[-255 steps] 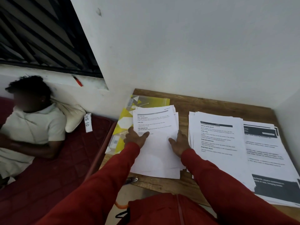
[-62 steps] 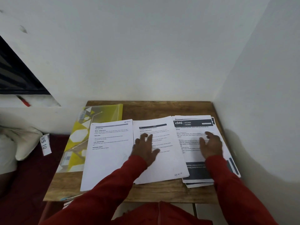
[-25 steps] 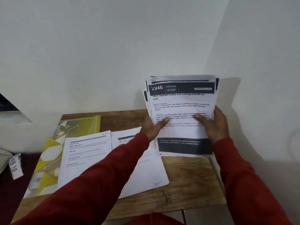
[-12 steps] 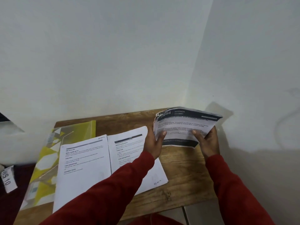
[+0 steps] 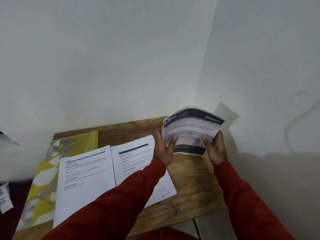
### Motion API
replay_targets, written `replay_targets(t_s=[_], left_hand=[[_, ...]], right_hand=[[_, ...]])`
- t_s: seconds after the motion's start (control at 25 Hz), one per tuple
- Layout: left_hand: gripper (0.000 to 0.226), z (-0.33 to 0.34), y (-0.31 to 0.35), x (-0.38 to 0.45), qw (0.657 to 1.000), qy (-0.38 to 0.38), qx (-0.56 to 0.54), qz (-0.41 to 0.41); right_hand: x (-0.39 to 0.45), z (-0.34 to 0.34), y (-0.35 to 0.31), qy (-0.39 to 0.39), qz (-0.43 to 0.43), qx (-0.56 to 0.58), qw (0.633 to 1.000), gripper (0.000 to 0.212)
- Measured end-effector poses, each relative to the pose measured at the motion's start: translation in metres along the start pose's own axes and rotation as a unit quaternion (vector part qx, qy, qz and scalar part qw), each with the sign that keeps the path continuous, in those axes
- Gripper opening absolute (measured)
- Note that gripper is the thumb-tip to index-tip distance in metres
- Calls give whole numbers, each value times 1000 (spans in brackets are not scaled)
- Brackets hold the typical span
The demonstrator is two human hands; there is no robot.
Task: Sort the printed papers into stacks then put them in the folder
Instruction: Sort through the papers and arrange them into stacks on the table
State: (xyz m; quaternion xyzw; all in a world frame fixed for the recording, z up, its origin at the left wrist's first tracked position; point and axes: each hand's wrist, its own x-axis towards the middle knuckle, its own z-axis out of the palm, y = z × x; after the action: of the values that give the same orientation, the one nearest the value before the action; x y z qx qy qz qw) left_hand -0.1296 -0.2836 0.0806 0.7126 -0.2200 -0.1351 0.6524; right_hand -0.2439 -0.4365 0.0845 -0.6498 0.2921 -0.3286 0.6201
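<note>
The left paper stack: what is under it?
The left stack lies partly on the yellow folder, covering its right side, and partly on the wooden table. Whether anything else lies beneath cannot be seen.

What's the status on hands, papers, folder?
Left hand and right hand both grip the dark-banded stack, lifted off the table. Two white stacks lie flat. Yellow folder partly covered by left stack.

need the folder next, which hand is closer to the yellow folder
Left. The left hand grips the dark-banded stack's left edge, two stacks from the yellow folder; the right hand grips its far edge.
</note>
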Motion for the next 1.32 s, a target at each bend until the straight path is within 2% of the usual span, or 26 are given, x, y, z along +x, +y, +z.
replay_targets(t_s=[0.12, 0.24, 0.36, 0.48, 0.72, 0.88, 0.92, 1.0, 1.08, 1.12, 1.2, 1.24, 1.32], left_hand=[[26, 6, -24, 7, 999, 3, 37, -2], [22, 10, -29, 12, 999, -4, 47, -20], [35, 10, -9, 8, 993, -32, 45, -105], [46, 9, -18, 1, 974, -70, 53, -211], [30, -5, -38, 0, 937, -89, 71, -331], [28, -25, -36, -13, 932, -127, 104, -323], [28, -34, -36, -19, 934, -139, 120, -308], [27, -62, -38, -32, 939, -145, 135, -280], [22, -103, -40, -46, 948, -105, 141, -265], [19, -127, -41, -54, 951, -64, 144, -265], [12, -175, -50, -67, 949, 54, 193, -244], [10, -198, -58, -73, 937, 121, 241, -223], [20, -245, -78, -86, 882, 230, 357, -202]], right_hand=[[2, 1, 7, 33, 14, -26, 999, 21], [13, -2, 4, 66, -17, -81, 994, 10], [28, -5, 3, 78, -19, -165, 983, 22], [42, -7, 17, 55, 40, -257, 964, 27], [67, -5, 63, -2, 117, -355, 927, 22], [73, -1, 81, -41, 149, -418, 895, 24], [70, 1, 81, -38, 139, -440, 886, 30], [56, 11, 77, -14, 56, -490, 870, 43], [30, 34, 73, -7, -59, -503, 862, 51], [12, 53, 72, -40, -79, -481, 872, 53], [-28, 102, 71, -170, -94, -405, 893, 58], [-47, 127, 74, -239, -117, -381, 885, 58], [-83, 177, 76, -337, -169, -383, 843, 56]])
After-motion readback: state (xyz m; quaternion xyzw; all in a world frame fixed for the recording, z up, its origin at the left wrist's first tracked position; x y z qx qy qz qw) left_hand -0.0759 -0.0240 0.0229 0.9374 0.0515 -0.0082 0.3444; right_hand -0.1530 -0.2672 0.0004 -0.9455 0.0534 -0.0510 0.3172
